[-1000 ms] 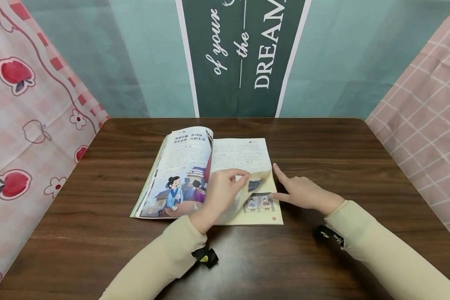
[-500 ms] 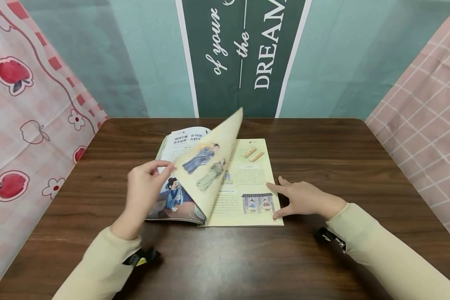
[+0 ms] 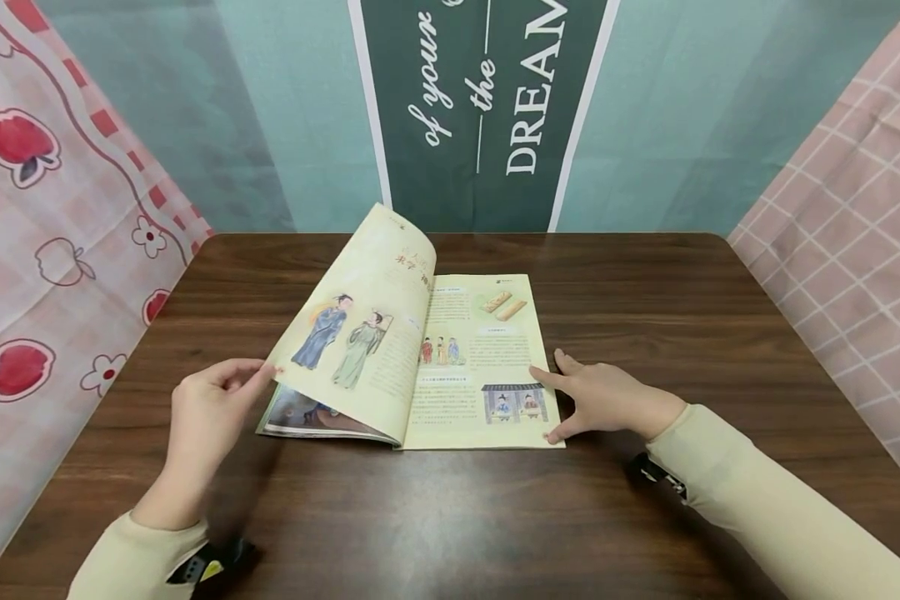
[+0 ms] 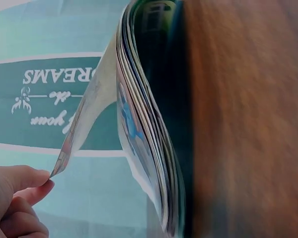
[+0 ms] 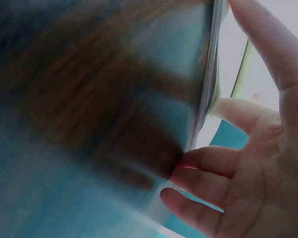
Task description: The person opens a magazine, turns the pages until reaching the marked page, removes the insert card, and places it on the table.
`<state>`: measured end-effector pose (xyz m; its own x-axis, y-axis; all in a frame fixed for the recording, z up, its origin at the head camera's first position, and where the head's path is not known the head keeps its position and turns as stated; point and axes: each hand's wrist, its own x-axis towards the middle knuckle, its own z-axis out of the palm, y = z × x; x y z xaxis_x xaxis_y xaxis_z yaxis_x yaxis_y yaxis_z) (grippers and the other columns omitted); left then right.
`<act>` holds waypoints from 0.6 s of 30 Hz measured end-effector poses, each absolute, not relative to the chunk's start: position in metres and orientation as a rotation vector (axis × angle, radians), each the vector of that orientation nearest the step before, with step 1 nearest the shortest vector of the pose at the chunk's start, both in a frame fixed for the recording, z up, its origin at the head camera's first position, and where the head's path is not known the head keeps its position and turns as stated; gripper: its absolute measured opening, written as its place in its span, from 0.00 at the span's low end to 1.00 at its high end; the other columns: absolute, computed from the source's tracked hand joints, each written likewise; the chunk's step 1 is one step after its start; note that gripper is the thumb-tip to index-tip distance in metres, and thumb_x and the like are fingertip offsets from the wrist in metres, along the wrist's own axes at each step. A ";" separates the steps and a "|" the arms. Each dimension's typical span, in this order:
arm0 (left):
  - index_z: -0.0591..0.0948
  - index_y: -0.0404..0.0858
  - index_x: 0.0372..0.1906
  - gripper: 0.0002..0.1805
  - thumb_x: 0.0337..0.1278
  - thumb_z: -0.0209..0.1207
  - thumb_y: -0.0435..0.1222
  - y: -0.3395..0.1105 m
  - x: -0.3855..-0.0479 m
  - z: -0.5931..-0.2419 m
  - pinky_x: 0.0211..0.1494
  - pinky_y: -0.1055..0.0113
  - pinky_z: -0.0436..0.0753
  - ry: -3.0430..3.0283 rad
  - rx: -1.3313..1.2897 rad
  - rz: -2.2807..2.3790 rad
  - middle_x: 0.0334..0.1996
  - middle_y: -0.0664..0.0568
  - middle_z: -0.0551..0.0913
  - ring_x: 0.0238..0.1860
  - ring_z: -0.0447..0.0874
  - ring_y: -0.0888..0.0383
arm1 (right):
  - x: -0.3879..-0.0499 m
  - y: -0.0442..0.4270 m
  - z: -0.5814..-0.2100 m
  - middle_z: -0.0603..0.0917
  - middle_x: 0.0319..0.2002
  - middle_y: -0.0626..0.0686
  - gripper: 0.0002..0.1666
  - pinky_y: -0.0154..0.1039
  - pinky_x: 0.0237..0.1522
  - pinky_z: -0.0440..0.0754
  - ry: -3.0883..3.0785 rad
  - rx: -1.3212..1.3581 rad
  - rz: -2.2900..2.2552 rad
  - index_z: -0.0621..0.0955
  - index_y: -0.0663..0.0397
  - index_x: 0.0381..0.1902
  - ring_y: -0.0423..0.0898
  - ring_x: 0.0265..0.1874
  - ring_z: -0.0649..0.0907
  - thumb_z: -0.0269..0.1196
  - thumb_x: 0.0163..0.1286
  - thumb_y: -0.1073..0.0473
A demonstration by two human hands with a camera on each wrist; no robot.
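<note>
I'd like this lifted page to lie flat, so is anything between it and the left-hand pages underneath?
Apart from the left hand's grip pinching the lifted page, nothing visible stands between that page and the left-hand pages below.

Brown wooden table, apple-print cloth, pink checked cloth, green lettered banner

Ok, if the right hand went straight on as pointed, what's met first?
The magazine's right page: the right hand overlaps its edge in the head view. Beyond that, probably the lifted page, though its height is unclear.
</note>
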<state>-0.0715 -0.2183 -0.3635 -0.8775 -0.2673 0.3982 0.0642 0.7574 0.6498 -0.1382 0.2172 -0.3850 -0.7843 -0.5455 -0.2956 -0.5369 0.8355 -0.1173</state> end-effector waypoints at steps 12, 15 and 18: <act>0.86 0.34 0.31 0.11 0.52 0.65 0.40 -0.229 -0.065 -0.370 0.15 0.69 0.58 -2.577 0.170 -0.874 0.14 0.53 0.68 0.13 0.59 0.64 | -0.143 0.213 -0.389 0.77 0.49 0.73 0.18 0.43 0.17 0.72 2.918 -1.028 -0.029 0.80 0.49 0.54 0.56 0.23 0.83 0.60 0.66 0.57; 0.86 0.34 0.31 0.12 0.52 0.65 0.41 -0.231 -0.065 -0.372 0.16 0.68 0.59 -2.644 0.142 -0.817 0.14 0.54 0.68 0.14 0.60 0.62 | -0.146 0.215 -0.389 0.77 0.49 0.72 0.17 0.40 0.14 0.67 2.919 -1.028 -0.053 0.81 0.50 0.54 0.50 0.14 0.78 0.59 0.67 0.62; 0.85 0.35 0.32 0.14 0.52 0.65 0.44 -0.236 -0.062 -0.374 0.17 0.66 0.61 -2.772 0.120 -0.758 0.13 0.55 0.68 0.15 0.62 0.60 | -0.146 0.213 -0.391 0.77 0.49 0.72 0.17 0.38 0.13 0.66 2.905 -1.008 -0.085 0.80 0.53 0.53 0.47 0.11 0.74 0.59 0.66 0.63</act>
<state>-0.0622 -0.2355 -0.3742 -0.9615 -0.1484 0.2314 -0.0100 0.8601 0.5100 -0.1460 0.2133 -0.3910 -0.7834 -0.6200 -0.0440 -0.6164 0.7840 -0.0734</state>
